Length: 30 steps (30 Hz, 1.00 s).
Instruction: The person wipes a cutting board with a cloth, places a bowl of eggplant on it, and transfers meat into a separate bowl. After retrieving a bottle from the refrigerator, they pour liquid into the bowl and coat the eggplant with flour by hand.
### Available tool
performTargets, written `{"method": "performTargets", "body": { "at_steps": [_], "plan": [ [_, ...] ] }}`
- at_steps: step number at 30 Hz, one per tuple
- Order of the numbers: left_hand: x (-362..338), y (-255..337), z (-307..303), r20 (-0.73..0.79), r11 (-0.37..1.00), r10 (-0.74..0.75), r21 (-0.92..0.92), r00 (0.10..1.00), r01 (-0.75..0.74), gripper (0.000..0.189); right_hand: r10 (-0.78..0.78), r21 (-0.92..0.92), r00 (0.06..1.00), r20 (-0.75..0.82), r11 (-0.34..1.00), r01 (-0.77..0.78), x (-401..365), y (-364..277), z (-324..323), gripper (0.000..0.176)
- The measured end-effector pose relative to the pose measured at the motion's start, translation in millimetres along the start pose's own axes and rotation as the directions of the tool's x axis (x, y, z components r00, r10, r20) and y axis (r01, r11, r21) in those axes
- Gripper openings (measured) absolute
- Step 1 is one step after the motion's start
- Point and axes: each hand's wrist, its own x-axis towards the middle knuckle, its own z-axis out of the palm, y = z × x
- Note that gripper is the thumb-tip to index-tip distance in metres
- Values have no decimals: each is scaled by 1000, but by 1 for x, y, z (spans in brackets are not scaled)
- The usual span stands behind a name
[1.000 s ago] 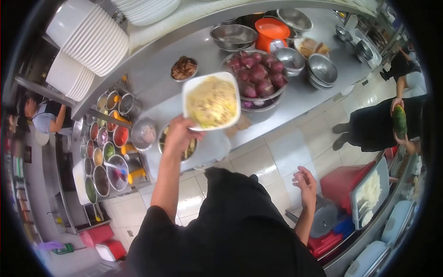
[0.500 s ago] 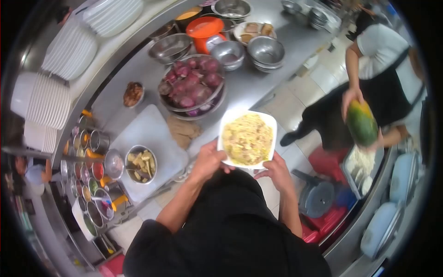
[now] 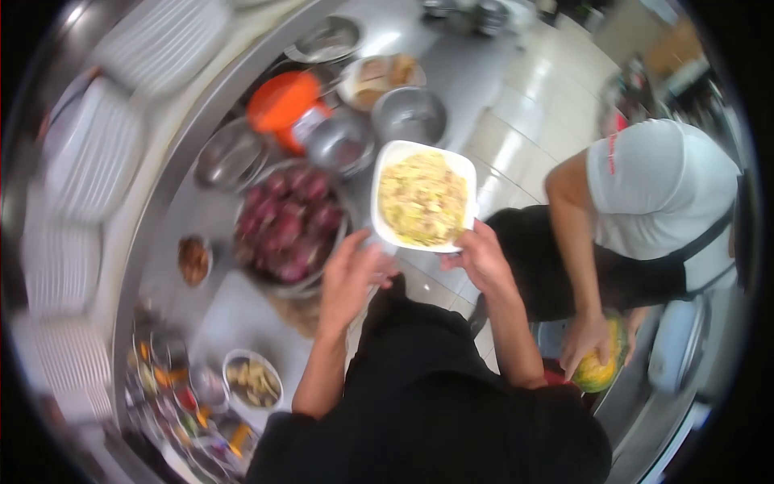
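A square white bowl (image 3: pixel 376 202) filled with a yellow, fried-rice-like food (image 3: pixel 425 198) is held up in front of me. My right hand (image 3: pixel 484 256) grips its near right corner, with the thumb by the rim and the fingers partly underneath. My left hand (image 3: pixel 353 273), slightly blurred, is just off the bowl's near left side, its fingers apart and nothing in them. Beyond that hand, a large metal bowl of red onions (image 3: pixel 290 222) rests on the steel counter.
At right, a person in a white shirt (image 3: pixel 645 189) bends over a green and yellow fruit (image 3: pixel 601 363). Metal bowls (image 3: pixel 409 117) and an orange container (image 3: pixel 284 101) stand on the counter. Stacked white plates (image 3: pixel 89 153) line the left shelf, above several ingredient containers (image 3: pixel 189 395).
My left hand has let go of the bowl, which my right hand still holds. My view has turned and moved along the counter. The other person has bent down, lowering the fruit.
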Motion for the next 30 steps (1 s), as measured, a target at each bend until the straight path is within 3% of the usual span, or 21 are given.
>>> {"method": "performTargets", "body": {
  "at_steps": [6,12,16,21,26,28,30],
  "plan": [
    [37,25,-18,47,991,-59,123,997,52,36,-147,129,971,-190,976,173,93,-51,-21,29],
    [59,37,-4,170,967,-151,229,974,110,32,-241,219,873,-424,908,357,146,-97,-78,31],
    [75,39,14,215,948,-212,284,953,147,33,-272,247,754,-598,833,496,159,-117,-124,33],
    [92,48,47,271,913,-283,371,920,172,30,-268,173,534,-802,751,637,146,-132,-206,31],
    [123,36,84,317,889,-344,414,884,197,31,-212,110,349,-913,696,709,122,-129,-306,29],
    [140,23,101,332,866,-375,460,866,199,31,-180,128,347,-920,699,704,108,-121,-365,29],
    [158,8,125,344,840,-408,504,846,200,32,-126,130,284,-950,669,732,86,-132,-400,29]
  ]
}}
